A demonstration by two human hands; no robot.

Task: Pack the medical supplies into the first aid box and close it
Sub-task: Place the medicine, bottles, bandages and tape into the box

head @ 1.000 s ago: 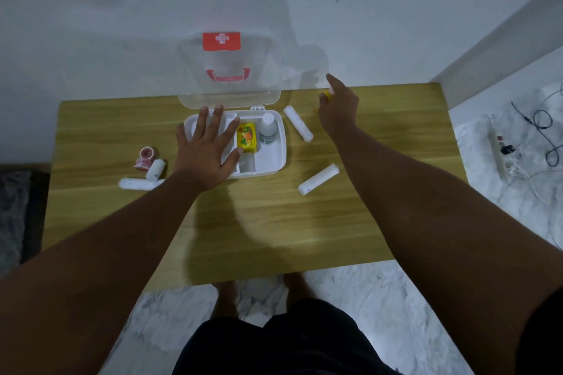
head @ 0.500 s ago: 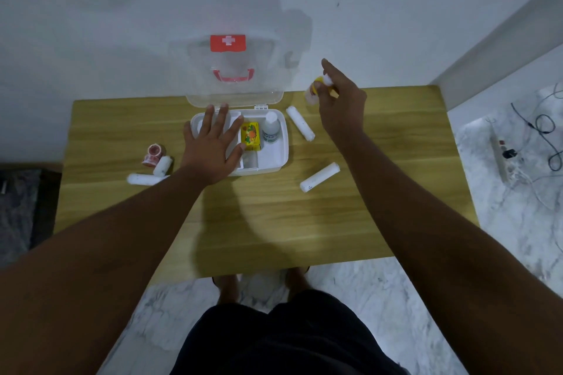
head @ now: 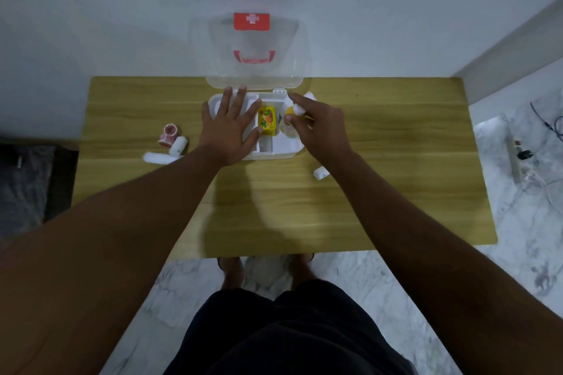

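Observation:
The white first aid box (head: 275, 155) stands open at the table's back, its clear lid (head: 253, 70) with a red cross leaning on the wall. My left hand (head: 230, 128) lies flat, fingers spread, over the box's left side. My right hand (head: 320, 128) hovers over the box's right side, holding a small yellow-and-white bottle (head: 294, 109). A yellow packet (head: 267, 120) lies in the middle compartment. A white gauze roll (head: 321, 173) shows beside my right forearm. Another white roll (head: 310, 96) peeks out behind my right hand.
Left of the box lie a red tape roll (head: 169, 133) and two white gauze rolls (head: 178, 146) (head: 157, 158) on the wooden table (head: 396, 146). A power strip with cables (head: 518, 161) lies on the marble floor to the right.
My right hand picked up the small bottle at the table's back right and carried it left, over the box. My left hand stayed flat on the box.

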